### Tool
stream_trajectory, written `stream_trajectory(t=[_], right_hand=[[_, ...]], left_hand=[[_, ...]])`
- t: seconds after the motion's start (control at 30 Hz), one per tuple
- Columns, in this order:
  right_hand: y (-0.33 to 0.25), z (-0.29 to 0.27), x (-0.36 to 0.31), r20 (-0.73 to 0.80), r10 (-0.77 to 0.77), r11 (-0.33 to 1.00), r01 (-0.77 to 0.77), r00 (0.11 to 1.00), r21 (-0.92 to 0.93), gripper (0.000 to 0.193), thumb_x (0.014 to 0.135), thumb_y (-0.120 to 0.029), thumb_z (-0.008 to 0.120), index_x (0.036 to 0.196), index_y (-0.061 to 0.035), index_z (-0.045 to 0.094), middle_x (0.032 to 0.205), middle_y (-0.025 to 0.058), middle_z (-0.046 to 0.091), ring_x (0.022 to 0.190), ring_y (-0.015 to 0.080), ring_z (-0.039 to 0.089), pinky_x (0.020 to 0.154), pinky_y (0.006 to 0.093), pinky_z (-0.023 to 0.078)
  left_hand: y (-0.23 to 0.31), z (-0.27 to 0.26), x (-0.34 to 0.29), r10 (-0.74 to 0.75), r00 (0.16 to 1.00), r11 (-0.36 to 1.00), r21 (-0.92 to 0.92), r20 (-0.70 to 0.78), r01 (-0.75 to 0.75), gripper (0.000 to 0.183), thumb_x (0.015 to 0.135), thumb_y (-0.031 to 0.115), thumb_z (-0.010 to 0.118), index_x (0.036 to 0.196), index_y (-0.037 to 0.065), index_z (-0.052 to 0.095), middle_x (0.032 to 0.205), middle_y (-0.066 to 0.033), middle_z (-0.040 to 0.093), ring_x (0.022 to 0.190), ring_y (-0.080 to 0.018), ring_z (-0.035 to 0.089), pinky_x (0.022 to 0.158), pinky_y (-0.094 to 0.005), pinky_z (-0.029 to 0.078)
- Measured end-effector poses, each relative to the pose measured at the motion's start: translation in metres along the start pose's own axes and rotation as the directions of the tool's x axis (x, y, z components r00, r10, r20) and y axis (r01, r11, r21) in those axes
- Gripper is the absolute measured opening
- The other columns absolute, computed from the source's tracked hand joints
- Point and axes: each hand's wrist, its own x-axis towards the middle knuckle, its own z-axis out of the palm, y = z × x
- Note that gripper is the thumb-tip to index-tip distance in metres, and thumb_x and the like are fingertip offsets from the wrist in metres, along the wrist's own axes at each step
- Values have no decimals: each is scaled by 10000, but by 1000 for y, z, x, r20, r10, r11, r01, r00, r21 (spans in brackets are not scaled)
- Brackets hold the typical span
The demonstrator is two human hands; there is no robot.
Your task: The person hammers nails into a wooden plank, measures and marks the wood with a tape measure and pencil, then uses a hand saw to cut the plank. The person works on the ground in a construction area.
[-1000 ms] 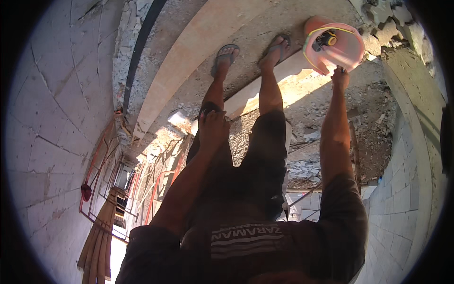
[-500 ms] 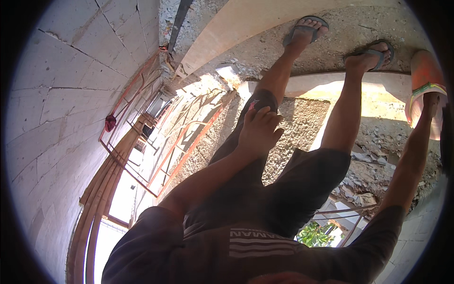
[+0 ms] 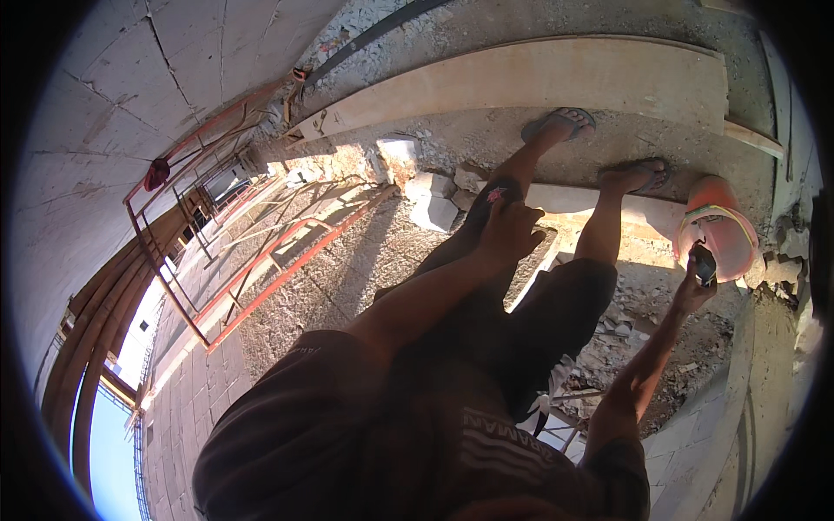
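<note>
My left hand (image 3: 512, 231) hovers by my left knee, in front of the dark shorts (image 3: 556, 304). It holds nothing, and its fingers are loosely bent and apart. Out at the right, my right hand (image 3: 692, 293) is closed around a small dark object (image 3: 704, 264) with a paler, shiny edge. Its kind cannot be made out. Just beyond that hand is an orange-pink bucket (image 3: 734, 246) with a yellow-green band around its rim. The dark object overlaps the bucket's near side in the picture, and the bucket's contents are not clearly visible.
A long curved-looking board (image 3: 521, 78) lies beyond my sandalled feet (image 3: 560, 126). Red metal scaffold frames (image 3: 287, 269) stand at the left, beside a pale block wall (image 3: 104, 174). Broken rubble (image 3: 643, 326) lies below and between my legs' right side and the bucket. Wooden planks (image 3: 104, 330) rise at far left.
The view has shifted, bringing the bucket and my right hand further into the picture. The dark object in my right hand now shows. My left hand stays near the knee.
</note>
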Motion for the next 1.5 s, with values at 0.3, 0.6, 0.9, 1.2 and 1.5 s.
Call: stream_trajectory(t=[0.3,0.6,0.9,1.2,1.5], right_hand=[[-245,-130,-199,522,-409,891,452,748,49,708,731,-247,851,1289,-81,448,1216,198,585,1115,397,605,909,487,492],[-317,-191,-205,817,-232,966,224,528,130,468,900,-224,695,1320,-63,566,1193,87,625,819,107,597,633,251,500],[-383,-165,-240,825,-199,980,93,529,177,259,947,-277,696,1113,-92,624,651,-81,483,505,24,378,447,204,289],[-493,-109,-337,898,-269,957,-8,349,290,169,920,-174,708,940,-142,544,638,-63,465,506,35,401,418,194,280],[-618,-16,-437,900,-380,905,289,215,313,172,908,-74,690,936,-141,533,712,-55,514,489,35,408,403,185,272]], left_hand=[[96,-54,1,360,861,370,-902,360,223,730,890,529,663,1366,6,482,1211,-177,599,1110,-263,576,928,-344,452],[79,-130,-68,456,821,409,-900,345,151,749,804,501,716,1358,48,496,1187,-125,589,1088,-210,576,750,-352,538],[45,-178,-73,616,788,368,-882,-6,-295,947,799,575,712,1501,39,370,1451,-213,464,1355,-306,432,1118,-389,331],[-95,-227,-122,512,849,372,-858,-129,-355,801,818,508,692,1448,74,458,1310,-204,580,1209,-319,555,991,-415,441],[-247,-223,-201,112,920,485,-788,-375,-380,506,891,343,572,1295,40,599,1047,-154,673,943,-285,637,804,-407,481]])
